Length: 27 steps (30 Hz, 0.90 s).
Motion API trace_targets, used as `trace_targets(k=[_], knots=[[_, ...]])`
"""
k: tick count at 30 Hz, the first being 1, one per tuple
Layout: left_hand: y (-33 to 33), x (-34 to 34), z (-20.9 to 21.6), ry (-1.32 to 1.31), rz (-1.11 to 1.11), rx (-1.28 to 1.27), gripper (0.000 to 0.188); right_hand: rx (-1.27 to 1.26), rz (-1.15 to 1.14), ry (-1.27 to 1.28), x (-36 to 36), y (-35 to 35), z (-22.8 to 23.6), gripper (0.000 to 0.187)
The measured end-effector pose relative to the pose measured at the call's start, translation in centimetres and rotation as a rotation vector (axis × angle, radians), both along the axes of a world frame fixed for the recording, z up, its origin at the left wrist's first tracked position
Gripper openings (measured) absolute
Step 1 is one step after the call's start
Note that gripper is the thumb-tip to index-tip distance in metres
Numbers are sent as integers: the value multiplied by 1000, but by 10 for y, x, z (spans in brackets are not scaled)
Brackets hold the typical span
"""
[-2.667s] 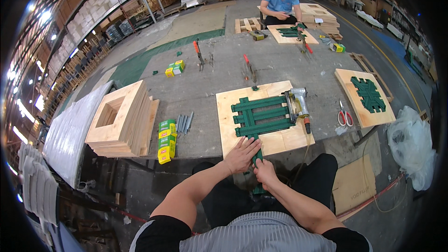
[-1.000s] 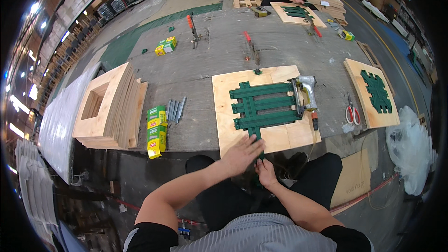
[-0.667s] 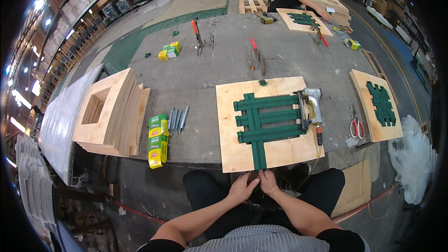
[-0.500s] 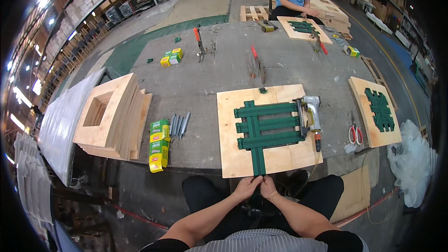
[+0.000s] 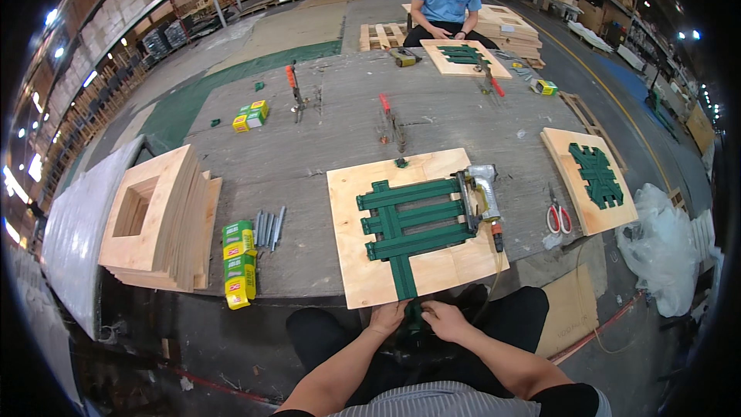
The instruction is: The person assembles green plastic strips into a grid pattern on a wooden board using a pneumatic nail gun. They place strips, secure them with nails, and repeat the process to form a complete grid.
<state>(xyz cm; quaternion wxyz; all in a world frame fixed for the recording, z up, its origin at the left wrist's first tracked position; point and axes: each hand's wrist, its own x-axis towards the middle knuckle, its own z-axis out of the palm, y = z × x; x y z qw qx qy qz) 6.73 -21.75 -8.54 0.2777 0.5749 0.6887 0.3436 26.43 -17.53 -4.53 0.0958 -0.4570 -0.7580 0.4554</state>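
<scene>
A plywood board (image 5: 345, 185) lies at the table's near edge, with green webbing straps (image 5: 421, 228) woven across its middle. One strap (image 5: 403, 274) runs toward me over the board's near edge and hangs down between my hands. My left hand (image 5: 388, 316) grips the strap's left side just below that edge, its fingertips partly hidden. On the other side my right hand (image 5: 446, 320) pinches the same strap, fingers bent. A silver pneumatic staple gun (image 5: 485, 193) with an orange hose fitting rests on the board's right side, against the strap ends.
Left of the board are metal staple strips (image 5: 270, 228), yellow-green boxes (image 5: 239, 262) and stacked plywood frames (image 5: 154, 216). Red-handled scissors (image 5: 557, 218) and another webbed board (image 5: 590, 177) lie right. Farther back are pliers (image 5: 392, 122); a co-worker (image 5: 446, 4) sits at the far side.
My hands, earlier close together at the strap by the board's edge, are now slightly apart with the strap hanging between them. The whole view has shifted. The co-worker's hands have moved off the far board.
</scene>
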Motion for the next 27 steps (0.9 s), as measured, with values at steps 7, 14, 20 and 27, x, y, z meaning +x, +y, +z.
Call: trace_targets(k=[7, 14, 20, 27], knots=[[-4, -3, -12, 122, 15, 102, 40, 359, -421, 104, 23, 165, 110, 29], [-1, -7, -20, 210, -52, 85, 46, 128, -683, -79, 10, 298, 80, 45], [-2, -7, -27, 194, -49, 89, 44, -160, -669, 148, 2, 292, 101, 29], [0, -2, -24, 124, 13, 226, 40, -175, -706, 378, -9, 198, 155, 30]])
